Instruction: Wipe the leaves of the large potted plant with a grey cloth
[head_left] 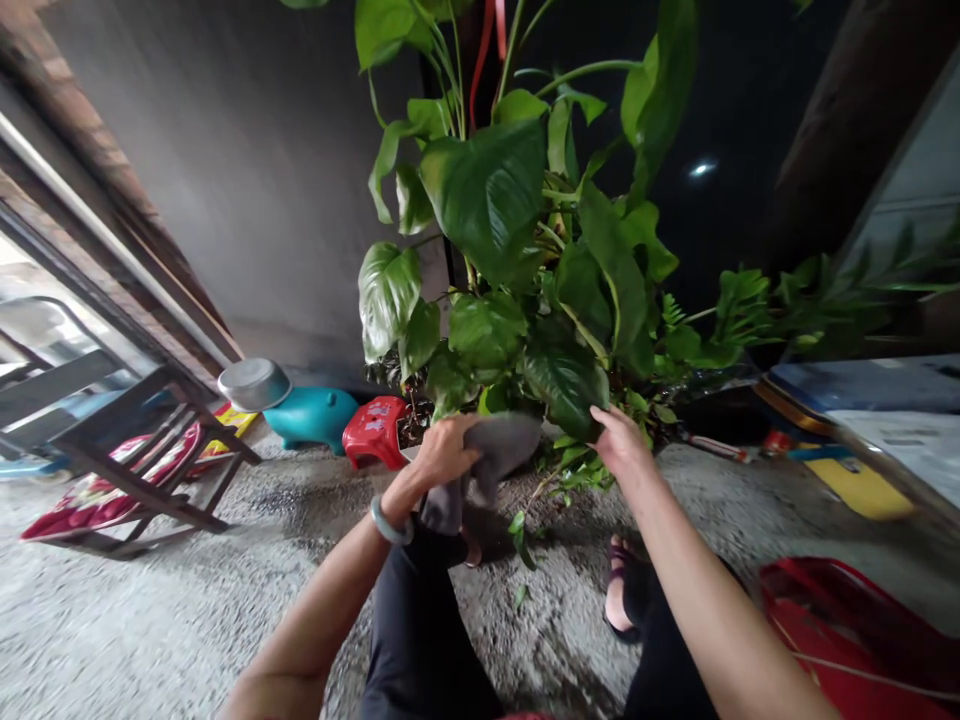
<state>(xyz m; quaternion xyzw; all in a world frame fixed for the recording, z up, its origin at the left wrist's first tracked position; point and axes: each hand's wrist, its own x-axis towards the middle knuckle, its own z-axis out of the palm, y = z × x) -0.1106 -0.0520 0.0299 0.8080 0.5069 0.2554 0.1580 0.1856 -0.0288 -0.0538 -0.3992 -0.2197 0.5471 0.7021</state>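
A tall leafy plant (487,330) with broad, glossy green leaves rises in front of me. My left hand (447,452), with a pale bangle at the wrist, grips a grey cloth (504,450) that is partly blurred. The cloth hangs close under the lower leaves. On the other side, my right hand (619,440) pinches the edge of a dark green leaf (568,380) between thumb and fingers. The plant's base is mostly hidden behind leaves and hands.
To the left are a wooden folding chair (150,450), a teal animal-shaped seat (311,415) with a metal bowl (253,384), and a red stool (375,430). A red bag (855,640) lies at lower right. A dark wall (300,180) stands behind the plant.
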